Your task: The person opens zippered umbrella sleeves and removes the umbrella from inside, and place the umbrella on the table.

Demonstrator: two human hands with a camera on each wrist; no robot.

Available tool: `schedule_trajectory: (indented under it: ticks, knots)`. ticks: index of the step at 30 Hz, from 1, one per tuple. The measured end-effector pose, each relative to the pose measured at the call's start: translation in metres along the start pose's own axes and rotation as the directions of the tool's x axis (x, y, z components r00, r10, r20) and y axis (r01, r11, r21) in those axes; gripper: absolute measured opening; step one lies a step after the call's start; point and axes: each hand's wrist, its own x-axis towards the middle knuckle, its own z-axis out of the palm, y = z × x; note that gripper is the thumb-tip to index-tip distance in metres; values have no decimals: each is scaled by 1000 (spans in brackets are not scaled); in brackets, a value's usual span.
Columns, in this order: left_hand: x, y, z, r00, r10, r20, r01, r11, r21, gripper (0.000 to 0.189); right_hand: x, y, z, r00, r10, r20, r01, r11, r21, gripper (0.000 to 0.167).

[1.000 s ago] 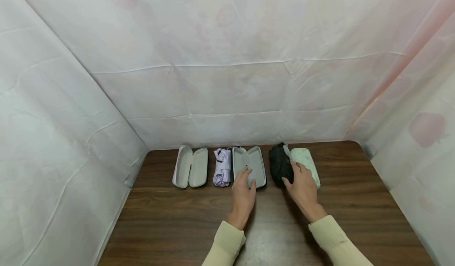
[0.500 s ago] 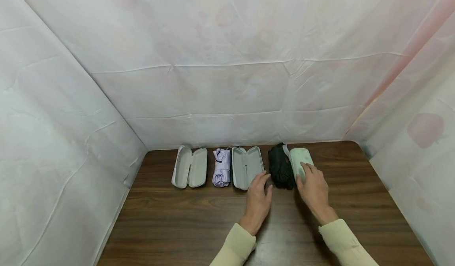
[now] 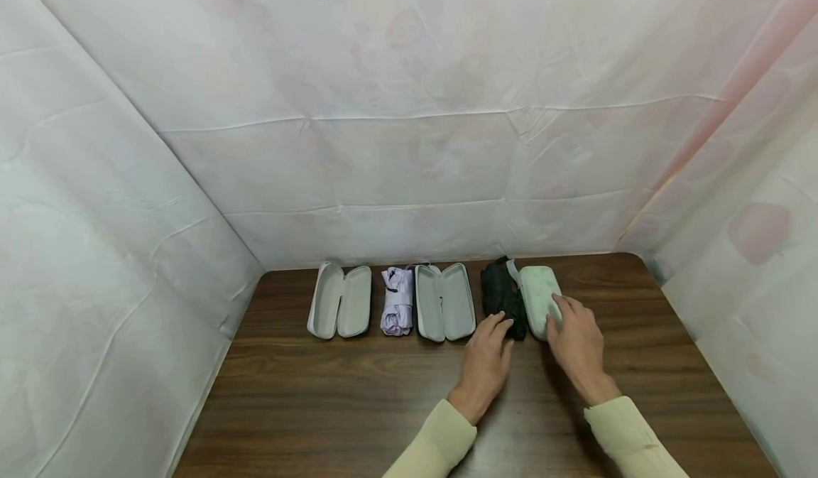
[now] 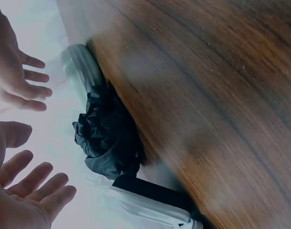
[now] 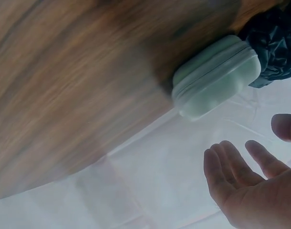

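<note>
A pale green zip case (image 3: 537, 295), closed, lies at the right end of a row of things. In the head view my right hand (image 3: 579, 344) is at its right side, fingers loosely bent; the right wrist view shows a gap between that hand and the case (image 5: 217, 78). To the left of the case lies a crumpled black fabric bundle (image 3: 500, 290), like a folded umbrella. My left hand (image 3: 484, 369) is in front of this bundle, and in the left wrist view its fingers spread apart from the black fabric (image 4: 109, 131). Neither hand holds anything.
Left of the black bundle, a grey case (image 3: 459, 300) lies unfolded. Beside it is a rolled lilac fabric bundle (image 3: 397, 304) with a strap, then another unfolded grey case (image 3: 355, 304). All lie along the back edge of the wooden table (image 3: 307, 407), by a white cloth wall (image 3: 409, 165).
Both hands have moved right. My left hand went from the grey case to in front of the black bundle; my right hand left the black bundle and passed over to the green case's right side.
</note>
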Motion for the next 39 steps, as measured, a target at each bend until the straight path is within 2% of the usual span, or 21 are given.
schedule_trajectory:
  ticks: [11,21,29,39]
  knots:
    - [6,10,13,996,82,44,-87,988,128,40,-2,17,-6,1000,2,-2,-2,1000,-8,40]
    - [7,24,33,976,174,132,-200,954,224,39,-3,34,-9,999,37,16,-36,999,-23,39]
    - [14,36,44,953,191,236,-255,926,278,38,-1,39,-11,997,58,41,-57,998,-31,39]
    - [20,43,60,929,193,316,-300,892,339,39,2,44,-14,998,50,28,-49,998,-47,38]
